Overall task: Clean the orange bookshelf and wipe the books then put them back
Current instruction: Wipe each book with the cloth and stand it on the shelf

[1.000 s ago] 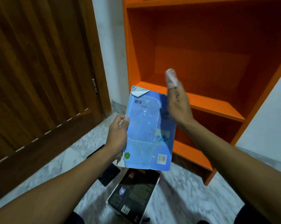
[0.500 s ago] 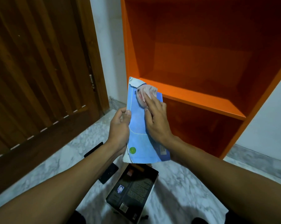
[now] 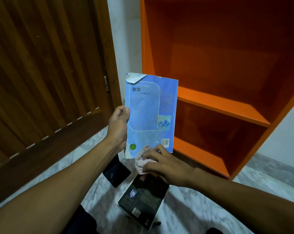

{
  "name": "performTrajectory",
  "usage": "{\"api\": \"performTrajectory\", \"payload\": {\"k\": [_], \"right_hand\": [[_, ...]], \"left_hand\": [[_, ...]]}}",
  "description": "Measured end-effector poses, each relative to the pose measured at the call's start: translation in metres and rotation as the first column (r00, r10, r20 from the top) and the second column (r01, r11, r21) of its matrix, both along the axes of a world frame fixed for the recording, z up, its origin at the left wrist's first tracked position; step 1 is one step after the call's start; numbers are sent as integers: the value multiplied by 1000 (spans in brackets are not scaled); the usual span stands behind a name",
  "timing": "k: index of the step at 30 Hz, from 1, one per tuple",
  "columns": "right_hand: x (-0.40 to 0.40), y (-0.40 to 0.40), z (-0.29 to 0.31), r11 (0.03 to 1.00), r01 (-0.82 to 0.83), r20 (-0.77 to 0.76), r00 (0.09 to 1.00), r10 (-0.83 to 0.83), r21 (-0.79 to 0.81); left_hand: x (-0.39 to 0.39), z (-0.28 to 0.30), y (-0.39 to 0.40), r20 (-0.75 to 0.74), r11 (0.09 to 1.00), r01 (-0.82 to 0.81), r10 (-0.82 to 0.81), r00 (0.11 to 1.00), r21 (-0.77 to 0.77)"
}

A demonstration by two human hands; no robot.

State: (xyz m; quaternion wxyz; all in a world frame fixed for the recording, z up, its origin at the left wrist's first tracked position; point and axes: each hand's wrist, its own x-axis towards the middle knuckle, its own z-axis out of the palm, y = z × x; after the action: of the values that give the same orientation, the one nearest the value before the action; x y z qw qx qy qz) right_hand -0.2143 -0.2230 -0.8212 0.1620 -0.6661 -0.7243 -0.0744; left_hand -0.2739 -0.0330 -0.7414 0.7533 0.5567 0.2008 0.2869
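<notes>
Left hand (image 3: 118,128) gripping the blue book (image 3: 151,114) upright before the orange bookshelf (image 3: 224,105), the right hand (image 3: 166,163) had swept its bunched cloth (image 3: 142,160) from the cover's top to its bottom edge, suggesting this wipe was nearly done.

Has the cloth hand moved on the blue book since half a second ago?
Yes. The right hand with the cloth slid down the blue book, from near its torn top corner to its bottom edge.

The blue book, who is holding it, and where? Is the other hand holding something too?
The left hand grips the blue book by its left edge, thumb on the cover. The right hand holds a bunched white cloth against the book's bottom edge.
</notes>
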Motion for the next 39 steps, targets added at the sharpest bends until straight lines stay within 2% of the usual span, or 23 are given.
{"api": "performTrajectory", "payload": {"k": [3,5,6,7,9,11,13,16,17,19,20,23,25,26,28,29,30,32,34,36,39], "right_hand": [[0,-6,8,973,22,-95,994,-45,-228],[14,-11,4,879,125,-201,950,-240,-460],[23,-14,1,811,168,-278,884,-376,-561],[31,-19,-1,755,190,-374,776,-507,-628],[43,-26,-2,733,203,-613,431,-663,-650],[52,-32,1,780,255,-797,54,-602,-572],[60,-34,11,798,315,-858,-153,-491,-513],[58,-29,30,913,178,-899,-321,-298,-366],[54,-26,36,935,152,-909,-327,-260,-322],[45,-20,41,941,157,-936,-239,-258,-299],[41,-18,41,941,188,-949,-203,-241,-280],[30,-17,48,933,254,-959,-188,-210,-254],[26,-15,51,913,311,-963,-132,-235,-266],[23,-12,54,906,334,-965,-84,-247,-261],[19,-2,53,886,392,-960,25,-279,-247],[16,2,52,873,423,-947,92,-308,-243],[15,5,47,858,453,-917,183,-356,-243],[14,7,40,828,518,-784,413,-463,-216],[12,9,34,831,536,-586,628,-512,-151],[11,10,32,847,518,-457,728,-511,-121],[8,13,25,864,485,-424,759,-494,-139]], "left_hand": [[-1,1,3,-19,1000,-21,21,1000,16],[-2,3,9,-23,999,-35,36,999,32],[-3,4,12,-26,998,-45,46,999,36],[-5,4,14,-29,998,-56,57,998,35],[-7,5,19,-38,997,-72,73,997,25],[-9,5,24,-48,996,-88,89,995,16],[-11,6,25,-57,995,-95,94,994,-10],[-12,5,22,-84,997,-56,51,995,-56],[-11,5,20,-95,998,-37,31,995,-60],[-10,4,17,-133,999,-25,20,991,-35],[-9,3,16,-171,999,-34,36,985,13],[-8,-5,15,-349,964,-19,115,930,265],[-8,-13,12,-472,867,91,176,864,491],[-8,-16,9,-473,797,123,219,853,591],[-5,-15,-4,-380,705,131,208,901,697],[-2,-14,-13,-347,711,151,138,928,687],[1,-14,-22,-350,754,204,36,936,624],[8,-18,-39,-393,850,320,-148,908,419],[12,-25,-49,-422,908,285,-139,896,307],[17,-28,-50,-372,953,131,-21,928,273],[18,-30,-46,-298,970,20,55,953,241]]}}
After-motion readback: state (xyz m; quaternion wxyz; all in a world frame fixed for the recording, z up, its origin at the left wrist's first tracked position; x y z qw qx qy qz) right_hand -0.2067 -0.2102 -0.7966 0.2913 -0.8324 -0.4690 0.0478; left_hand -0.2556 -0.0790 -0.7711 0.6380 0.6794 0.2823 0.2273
